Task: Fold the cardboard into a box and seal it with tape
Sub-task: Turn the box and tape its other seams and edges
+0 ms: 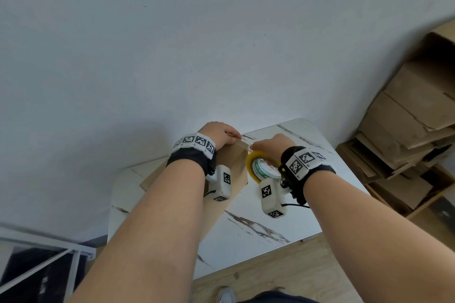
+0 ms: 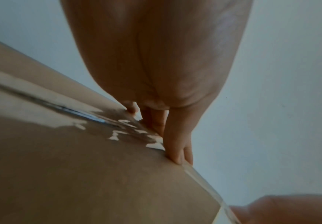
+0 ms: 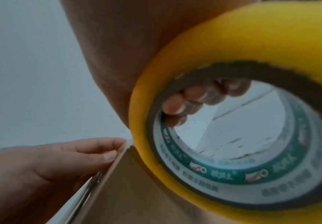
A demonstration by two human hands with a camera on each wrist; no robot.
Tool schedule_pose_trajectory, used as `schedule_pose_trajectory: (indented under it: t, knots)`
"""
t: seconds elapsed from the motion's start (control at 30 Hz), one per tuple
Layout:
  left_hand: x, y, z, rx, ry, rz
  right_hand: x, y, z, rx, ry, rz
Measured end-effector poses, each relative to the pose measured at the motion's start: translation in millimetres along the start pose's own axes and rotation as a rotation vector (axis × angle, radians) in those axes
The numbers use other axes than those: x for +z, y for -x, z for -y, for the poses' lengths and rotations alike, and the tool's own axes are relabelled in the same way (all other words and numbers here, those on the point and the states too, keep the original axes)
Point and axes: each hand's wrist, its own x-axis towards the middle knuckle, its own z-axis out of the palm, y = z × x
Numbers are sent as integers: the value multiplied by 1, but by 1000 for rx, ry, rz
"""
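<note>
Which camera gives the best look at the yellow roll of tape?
The right wrist view: the yellow roll of packing tape fills the frame, showing its green-printed core and the right hand's fingers curled through it. The head view shows the roll small, partly behind the right wrist. The left wrist view does not show it.

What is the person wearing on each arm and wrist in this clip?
Both forearms are bare, with no sleeves. Each wrist carries a black strap topped by a white band of square black-and-white markers. A white, rounded camera housing with the same kind of markers hangs under each wrist. A thin black cable trails from the housing on the right wrist. The hands are ungloved.
</note>
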Motion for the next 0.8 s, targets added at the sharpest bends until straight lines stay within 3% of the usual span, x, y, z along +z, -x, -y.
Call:
schedule_pose_trajectory:
  t: [0.3,0.37,0.43,0.53,0.8]
  knots:
    - [7,-5,-2,-37,-78,-8,10,-3,-9,-30,-31,45]
    - [8,-5,-2,-70,-7,-36,10,-4,-12,-123,11,-43]
    - [7,-5,1,-138,101,-168,11,-3,-13,-239,-16,-162]
    - [5,0,9,-306,162,-390,14,-2,-11,-344,-41,-229]
    - [9,2,24,-357,80,-243,21,-7,-9,-345,-105,-164]
